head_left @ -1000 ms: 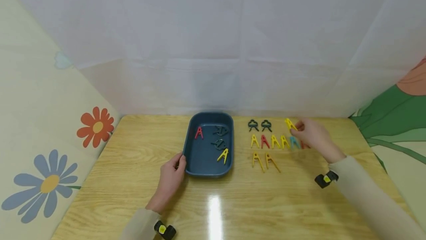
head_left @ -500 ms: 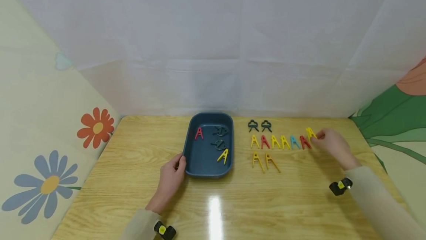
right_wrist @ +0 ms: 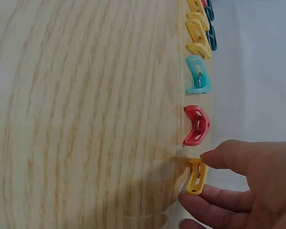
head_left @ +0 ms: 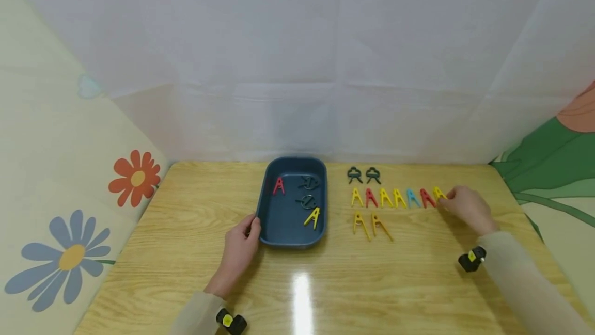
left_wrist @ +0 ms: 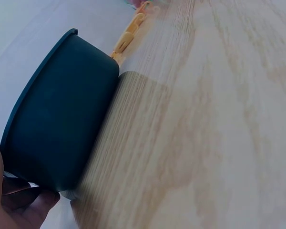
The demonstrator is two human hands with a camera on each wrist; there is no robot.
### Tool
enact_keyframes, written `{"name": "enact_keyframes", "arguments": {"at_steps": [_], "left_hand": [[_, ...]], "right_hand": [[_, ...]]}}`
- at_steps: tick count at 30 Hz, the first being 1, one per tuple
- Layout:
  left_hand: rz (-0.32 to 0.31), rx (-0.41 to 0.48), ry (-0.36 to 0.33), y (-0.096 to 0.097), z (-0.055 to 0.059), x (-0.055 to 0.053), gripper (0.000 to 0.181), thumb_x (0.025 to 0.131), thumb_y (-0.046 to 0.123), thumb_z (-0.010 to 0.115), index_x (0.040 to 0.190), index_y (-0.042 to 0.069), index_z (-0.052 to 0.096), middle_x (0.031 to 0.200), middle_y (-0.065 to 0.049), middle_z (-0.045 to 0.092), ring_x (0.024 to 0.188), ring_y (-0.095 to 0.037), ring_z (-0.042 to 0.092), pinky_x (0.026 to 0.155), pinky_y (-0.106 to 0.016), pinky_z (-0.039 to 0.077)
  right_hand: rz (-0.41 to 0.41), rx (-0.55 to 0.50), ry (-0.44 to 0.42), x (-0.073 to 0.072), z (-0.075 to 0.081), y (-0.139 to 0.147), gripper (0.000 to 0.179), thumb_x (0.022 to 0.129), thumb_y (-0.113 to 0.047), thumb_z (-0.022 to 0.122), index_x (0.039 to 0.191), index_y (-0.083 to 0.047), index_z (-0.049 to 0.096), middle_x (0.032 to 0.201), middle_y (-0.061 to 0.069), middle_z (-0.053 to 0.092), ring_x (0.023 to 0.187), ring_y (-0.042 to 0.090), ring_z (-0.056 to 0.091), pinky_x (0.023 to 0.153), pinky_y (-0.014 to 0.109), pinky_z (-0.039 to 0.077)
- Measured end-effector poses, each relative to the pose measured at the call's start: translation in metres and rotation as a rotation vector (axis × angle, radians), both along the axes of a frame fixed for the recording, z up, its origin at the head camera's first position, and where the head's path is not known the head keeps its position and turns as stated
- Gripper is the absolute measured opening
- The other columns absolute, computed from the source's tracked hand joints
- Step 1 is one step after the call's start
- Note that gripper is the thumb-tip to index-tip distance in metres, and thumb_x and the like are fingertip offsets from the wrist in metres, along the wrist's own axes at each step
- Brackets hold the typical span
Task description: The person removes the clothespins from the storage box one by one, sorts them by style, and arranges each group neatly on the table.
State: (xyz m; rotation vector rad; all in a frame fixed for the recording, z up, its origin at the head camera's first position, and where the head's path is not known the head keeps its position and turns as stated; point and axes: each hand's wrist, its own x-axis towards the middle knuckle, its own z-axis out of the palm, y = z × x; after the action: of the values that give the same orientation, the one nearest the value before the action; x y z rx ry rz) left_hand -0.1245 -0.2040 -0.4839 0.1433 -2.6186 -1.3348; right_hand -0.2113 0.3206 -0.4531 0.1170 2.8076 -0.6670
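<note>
A white sheet (head_left: 297, 61) hangs behind the wooden table (head_left: 372, 283); a blue flower (head_left: 71, 257) and red flower (head_left: 137, 178) show left of it, green leaves (head_left: 553, 157) right.

Across it comes! The right hand (head_left: 469, 210) has swung the yellow clip (right_wrist: 197, 175) from beyond and left of the rightmost red clip (right_wrist: 200, 125), over to its right side, and in this last half-second drawn it in level beside that red clip, now fully uncovered.
</note>
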Motion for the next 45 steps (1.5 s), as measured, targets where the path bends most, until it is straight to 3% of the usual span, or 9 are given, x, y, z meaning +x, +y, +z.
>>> {"name": "enact_keyframes", "arguments": {"at_steps": [14, 21, 25, 37, 45], "left_hand": [[0.008, 0.018, -0.003, 0.000, -0.001, -0.001, 0.037, 0.108, 0.018, 0.053, 0.134, -0.005, 0.067, 0.122, -0.022, 0.073, 0.106, -0.028, 0.070, 0.086, -0.036, 0.058], [0.003, 0.023, 0.014, 0.000, -0.001, 0.000, 0.036, 0.108, 0.017, 0.054, 0.132, -0.004, 0.069, 0.117, -0.021, 0.074, 0.099, -0.025, 0.070, 0.079, -0.025, 0.056], [-0.001, 0.026, 0.020, 0.000, -0.002, 0.000, 0.035, 0.108, 0.017, 0.053, 0.132, -0.004, 0.069, 0.118, -0.021, 0.074, 0.101, -0.025, 0.070, 0.080, -0.025, 0.056], [0.007, 0.005, 0.041, 0.000, -0.003, -0.002, 0.034, 0.108, 0.016, 0.054, 0.131, -0.004, 0.070, 0.117, -0.020, 0.075, 0.100, -0.026, 0.071, 0.084, -0.033, 0.058], [-0.015, 0.004, 0.028, -0.001, -0.003, -0.001, 0.037, 0.109, 0.018, 0.052, 0.133, -0.004, 0.068, 0.121, -0.021, 0.073, 0.107, -0.029, 0.071, 0.089, -0.042, 0.058]], "right_hand": [[0.007, 0.037, -0.008, 0.001, -0.003, -0.002, 0.045, 0.098, -0.031, 0.066, 0.110, 0.012, 0.061, 0.096, 0.022, 0.065, 0.078, 0.028, 0.056, 0.063, 0.037, 0.044], [0.002, 0.035, -0.003, 0.002, -0.004, -0.001, 0.045, 0.098, -0.032, 0.067, 0.110, 0.011, 0.061, 0.097, 0.021, 0.065, 0.078, 0.028, 0.056, 0.063, 0.037, 0.043], [-0.003, 0.039, -0.003, 0.002, -0.003, 0.000, 0.045, 0.098, -0.032, 0.067, 0.110, 0.011, 0.061, 0.098, 0.022, 0.066, 0.080, 0.029, 0.057, 0.064, 0.038, 0.045], [0.024, 0.019, 0.090, 0.002, 0.017, -0.010, 0.045, 0.105, -0.028, 0.057, 0.119, 0.015, 0.060, 0.094, 0.022, 0.068, 0.079, 0.030, 0.063, 0.065, 0.042, 0.052], [0.078, 0.024, 0.170, -0.003, 0.033, -0.039, 0.045, 0.103, -0.028, 0.062, 0.119, 0.013, 0.063, 0.109, 0.029, 0.070, 0.091, 0.040, 0.067, 0.075, 0.053, 0.055]]}}
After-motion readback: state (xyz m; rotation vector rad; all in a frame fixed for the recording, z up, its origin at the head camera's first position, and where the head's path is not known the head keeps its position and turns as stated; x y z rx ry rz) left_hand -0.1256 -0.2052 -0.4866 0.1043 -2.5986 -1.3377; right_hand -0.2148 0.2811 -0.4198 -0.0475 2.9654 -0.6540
